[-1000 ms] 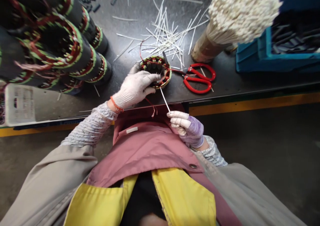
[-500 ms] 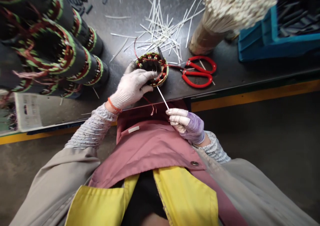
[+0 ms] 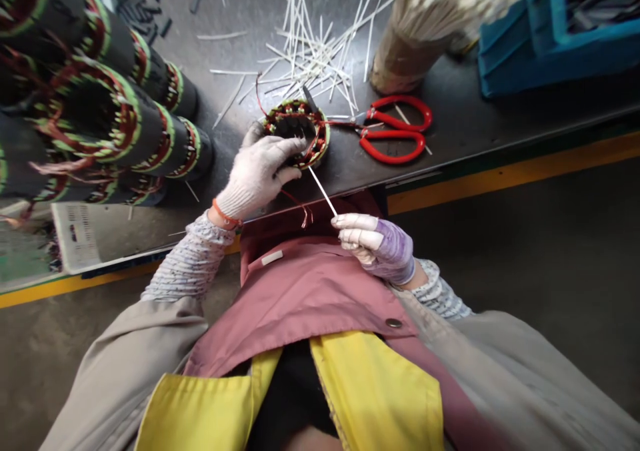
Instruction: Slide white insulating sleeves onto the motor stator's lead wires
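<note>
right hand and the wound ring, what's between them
In the head view, a thin white strip runs from the right hand to the wound ring.

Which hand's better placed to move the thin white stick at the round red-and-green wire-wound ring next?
Probably the right hand: it pinches the stick, whose far end sits at the near rim of the ring. The left hand rests on the ring.

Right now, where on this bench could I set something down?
Mainly the bare bench between the red-handled scissors and blue bin; a narrow gap also lies between the stacked cores and left hand. Behind the wound ring it's crowded with scattered white sticks.
</note>
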`<state>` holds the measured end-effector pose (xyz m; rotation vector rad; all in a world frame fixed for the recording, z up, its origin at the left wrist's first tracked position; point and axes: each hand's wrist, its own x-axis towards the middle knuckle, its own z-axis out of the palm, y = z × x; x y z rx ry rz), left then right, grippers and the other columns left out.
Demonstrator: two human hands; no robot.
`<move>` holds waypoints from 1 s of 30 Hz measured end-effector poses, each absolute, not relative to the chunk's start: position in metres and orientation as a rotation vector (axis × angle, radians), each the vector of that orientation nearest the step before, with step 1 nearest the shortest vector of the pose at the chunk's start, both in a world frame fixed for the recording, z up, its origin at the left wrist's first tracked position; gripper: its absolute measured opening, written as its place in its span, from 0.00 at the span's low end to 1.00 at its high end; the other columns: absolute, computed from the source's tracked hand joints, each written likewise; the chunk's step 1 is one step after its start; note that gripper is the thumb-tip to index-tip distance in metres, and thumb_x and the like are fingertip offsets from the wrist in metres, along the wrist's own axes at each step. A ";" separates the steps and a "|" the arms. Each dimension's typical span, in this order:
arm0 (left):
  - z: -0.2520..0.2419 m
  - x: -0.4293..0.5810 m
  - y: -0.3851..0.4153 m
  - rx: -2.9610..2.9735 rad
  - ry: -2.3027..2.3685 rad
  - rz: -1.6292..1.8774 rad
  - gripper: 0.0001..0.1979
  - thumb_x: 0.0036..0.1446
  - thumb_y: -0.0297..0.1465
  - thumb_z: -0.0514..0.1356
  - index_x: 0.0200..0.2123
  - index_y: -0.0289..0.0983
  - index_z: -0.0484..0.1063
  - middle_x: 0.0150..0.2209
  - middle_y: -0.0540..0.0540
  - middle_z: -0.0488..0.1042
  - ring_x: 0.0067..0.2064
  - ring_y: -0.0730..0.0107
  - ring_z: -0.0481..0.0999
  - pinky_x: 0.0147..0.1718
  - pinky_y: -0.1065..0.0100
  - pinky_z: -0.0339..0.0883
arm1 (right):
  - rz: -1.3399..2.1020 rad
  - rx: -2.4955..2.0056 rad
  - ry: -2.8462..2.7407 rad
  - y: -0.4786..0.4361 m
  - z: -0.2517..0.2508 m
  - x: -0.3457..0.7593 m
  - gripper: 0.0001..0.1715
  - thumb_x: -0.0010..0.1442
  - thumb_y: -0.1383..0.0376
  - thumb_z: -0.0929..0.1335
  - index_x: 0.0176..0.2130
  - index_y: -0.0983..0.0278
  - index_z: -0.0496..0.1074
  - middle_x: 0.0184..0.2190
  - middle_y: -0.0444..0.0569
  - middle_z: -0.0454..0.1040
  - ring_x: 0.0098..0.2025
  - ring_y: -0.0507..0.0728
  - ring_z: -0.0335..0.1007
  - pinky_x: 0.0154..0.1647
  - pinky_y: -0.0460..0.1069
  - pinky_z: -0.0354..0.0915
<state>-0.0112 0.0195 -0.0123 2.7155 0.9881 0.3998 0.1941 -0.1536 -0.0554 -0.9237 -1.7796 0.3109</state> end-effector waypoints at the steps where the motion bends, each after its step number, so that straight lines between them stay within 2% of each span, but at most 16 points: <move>1: -0.012 -0.011 0.020 2.713 0.997 0.393 0.19 0.62 0.36 0.60 0.56 0.43 0.72 0.52 0.47 0.78 0.55 0.58 0.75 0.67 0.49 0.54 | 0.308 -0.925 -1.779 -0.154 -0.056 0.194 0.11 0.64 0.73 0.68 0.46 0.62 0.72 0.47 0.53 0.79 0.51 0.55 0.77 0.48 0.48 0.78; 4: -0.012 -0.011 0.020 2.708 1.021 0.361 0.19 0.62 0.35 0.58 0.56 0.42 0.72 0.52 0.47 0.77 0.56 0.57 0.74 0.68 0.48 0.51 | 0.294 -0.926 -1.771 -0.151 -0.061 0.192 0.12 0.64 0.73 0.68 0.47 0.62 0.72 0.47 0.52 0.79 0.51 0.55 0.77 0.49 0.48 0.77; 13: -0.012 -0.013 0.020 2.745 1.032 0.344 0.18 0.62 0.34 0.57 0.55 0.42 0.71 0.51 0.48 0.78 0.54 0.60 0.75 0.67 0.48 0.50 | 0.322 -0.905 -1.762 -0.149 -0.061 0.189 0.11 0.66 0.70 0.66 0.48 0.61 0.72 0.48 0.51 0.78 0.51 0.55 0.77 0.49 0.49 0.77; 21: -0.012 -0.014 0.021 2.756 1.020 0.335 0.18 0.63 0.35 0.56 0.56 0.42 0.71 0.52 0.47 0.77 0.55 0.60 0.75 0.67 0.50 0.51 | 0.311 -0.896 -1.734 -0.140 -0.068 0.184 0.11 0.64 0.72 0.68 0.46 0.61 0.72 0.48 0.51 0.79 0.51 0.55 0.77 0.50 0.48 0.77; 30: -0.012 -0.014 0.020 2.706 1.031 0.331 0.21 0.61 0.34 0.57 0.57 0.43 0.71 0.52 0.48 0.77 0.56 0.59 0.74 0.68 0.48 0.47 | 0.405 -0.910 -1.675 -0.149 -0.045 0.193 0.12 0.63 0.73 0.69 0.46 0.61 0.73 0.48 0.50 0.79 0.50 0.55 0.77 0.49 0.48 0.77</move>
